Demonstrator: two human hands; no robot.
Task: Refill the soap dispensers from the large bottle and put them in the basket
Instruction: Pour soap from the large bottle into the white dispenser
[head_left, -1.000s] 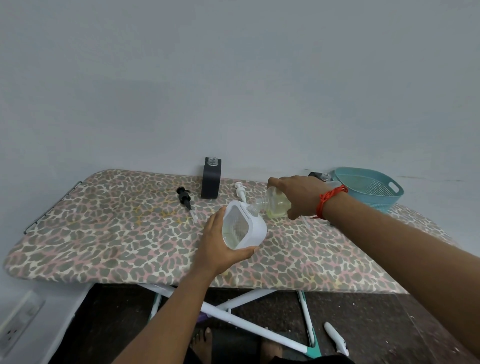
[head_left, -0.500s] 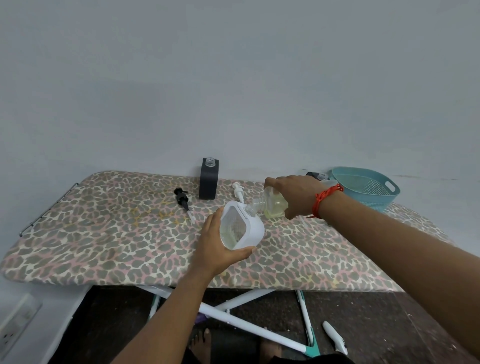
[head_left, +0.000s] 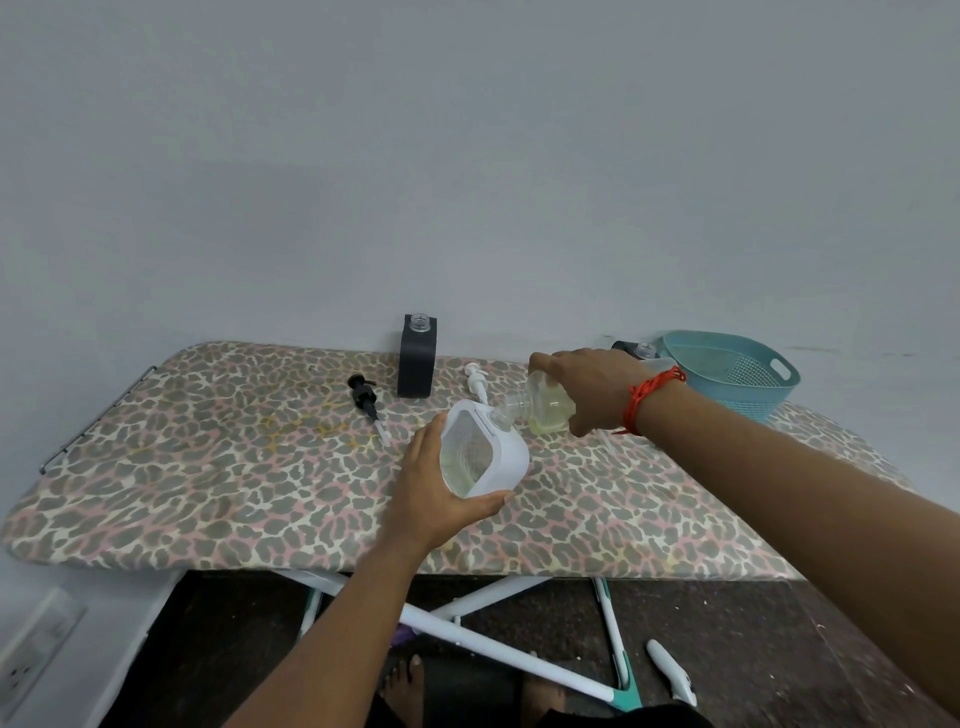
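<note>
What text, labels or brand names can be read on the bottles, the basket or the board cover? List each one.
None can be read.
Black dispenser: plain face, no label showing.
White dispenser in the left hand: no print visible.
Clear bottle in the right hand: no label visible.
Basket: no markings.

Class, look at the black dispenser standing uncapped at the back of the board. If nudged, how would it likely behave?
The black dispenser is tall, narrow and upright, so it would probably tip rather than slide. The padded ironing board likely adds wobble. Its neck is open, so any contents could spill.
</note>
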